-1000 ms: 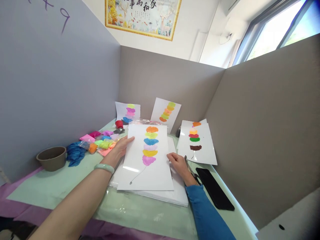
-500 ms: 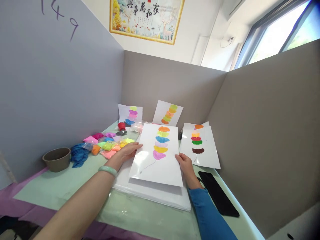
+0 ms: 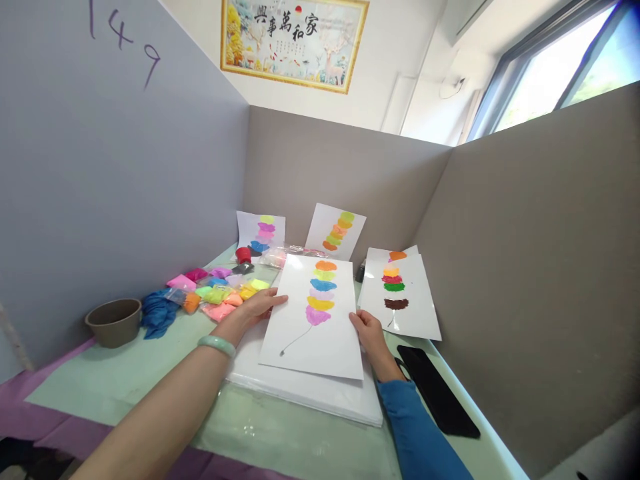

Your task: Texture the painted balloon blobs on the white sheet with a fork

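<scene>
1. Two hands hold one glossy white sheet (image 3: 313,320) w/ a stack of coloured blobs, lifted just above a flat pile of white sheets (image 3: 310,390) on the pale green worktop (image 3: 125,373).
2. Left hand (image 3: 255,308): fingers loosely curled, pinching sheet's left edge.
3. Right hand (image 3: 367,330): fingers curled, gripping sheet's right edge.
4. Left of sheet: small soft bright packets (image 3: 220,287), crumpled blue cloth (image 3: 157,310), round brown bowl (image 3: 114,321).

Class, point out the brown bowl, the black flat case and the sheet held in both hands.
Brown bowl (image 3: 113,321), head view, front wall.
Black flat case (image 3: 440,393), head view, top face.
Held sheet (image 3: 320,340), head view, bare white middle.
</scene>
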The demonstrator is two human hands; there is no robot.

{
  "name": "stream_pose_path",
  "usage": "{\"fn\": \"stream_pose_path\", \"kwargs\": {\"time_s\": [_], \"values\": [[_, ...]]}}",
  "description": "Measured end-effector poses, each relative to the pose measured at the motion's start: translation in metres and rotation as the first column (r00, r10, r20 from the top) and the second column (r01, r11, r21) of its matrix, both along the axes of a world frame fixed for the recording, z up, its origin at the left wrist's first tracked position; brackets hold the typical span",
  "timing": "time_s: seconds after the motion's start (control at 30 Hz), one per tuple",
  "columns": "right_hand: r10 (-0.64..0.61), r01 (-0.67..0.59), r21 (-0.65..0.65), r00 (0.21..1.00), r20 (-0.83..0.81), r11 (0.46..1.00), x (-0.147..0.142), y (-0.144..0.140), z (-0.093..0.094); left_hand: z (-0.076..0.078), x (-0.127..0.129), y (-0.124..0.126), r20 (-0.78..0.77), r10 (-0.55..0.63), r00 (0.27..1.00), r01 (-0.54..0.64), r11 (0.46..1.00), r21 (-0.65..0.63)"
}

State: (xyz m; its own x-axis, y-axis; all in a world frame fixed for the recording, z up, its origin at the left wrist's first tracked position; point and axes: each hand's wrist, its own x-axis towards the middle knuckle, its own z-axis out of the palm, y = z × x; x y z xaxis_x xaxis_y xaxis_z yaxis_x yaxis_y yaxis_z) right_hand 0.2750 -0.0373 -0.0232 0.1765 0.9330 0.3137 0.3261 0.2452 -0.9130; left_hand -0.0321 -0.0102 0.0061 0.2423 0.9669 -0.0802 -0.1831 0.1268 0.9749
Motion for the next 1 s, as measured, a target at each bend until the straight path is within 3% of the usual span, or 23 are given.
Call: {"fn": "stream_pose_path", "kwargs": {"time_s": [0.13, 0.33, 0.5, 0.6, 0.7, 0.77, 0.87, 1.0], "values": [[0.022, -0.022, 0.003, 1.000, -0.008, 1.000, -0.002, -0.001, 0.000, -0.001, 0.002, 0.003, 0.035, -0.034, 0.999, 0.033, 0.999, 0.021], [0.079, -0.077, 0.032, 0.995, -0.060, 0.997, -0.006, -0.005, 0.003, 0.006, 0.006, -0.002, 0.064, 0.045, 0.997, -0.047, 0.999, 0.022], [0.094, -0.093, 0.020, 0.994, -0.058, 0.995, -0.009, -0.006, 0.006, 0.003, 0.005, 0.002, 0.090, 0.091, 0.992, -0.096, 0.994, 0.051], [0.035, -0.036, 0.050, 0.999, 0.027, 0.998, -0.010, -0.008, 0.007, -0.001, 0.004, 0.008, 0.120, 0.157, 0.980, -0.168, 0.981, 0.094], [-0.105, 0.069, 0.205, 0.980, 0.172, 0.976, -0.010, -0.010, 0.007, -0.005, 0.002, 0.015, 0.187, 0.235, 0.954, -0.261, 0.957, 0.125], [-0.176, 0.063, 0.361, 0.941, 0.289, 0.930, -0.010, -0.012, 0.006, -0.007, 0.000, 0.019, 0.229, 0.276, 0.934, -0.310, 0.942, 0.128], [-0.260, -0.052, 0.552, 0.843, 0.471, 0.832, -0.014, -0.018, 0.008, -0.008, -0.002, 0.020, 0.268, 0.339, 0.902, -0.378, 0.919, 0.111], [-0.370, -0.211, 0.609, 0.631, 0.682, 0.764, -0.031, -0.028, 0.018, -0.001, 0.002, 0.013, 0.313, 0.359, 0.879, -0.409, 0.906, 0.108]]}}
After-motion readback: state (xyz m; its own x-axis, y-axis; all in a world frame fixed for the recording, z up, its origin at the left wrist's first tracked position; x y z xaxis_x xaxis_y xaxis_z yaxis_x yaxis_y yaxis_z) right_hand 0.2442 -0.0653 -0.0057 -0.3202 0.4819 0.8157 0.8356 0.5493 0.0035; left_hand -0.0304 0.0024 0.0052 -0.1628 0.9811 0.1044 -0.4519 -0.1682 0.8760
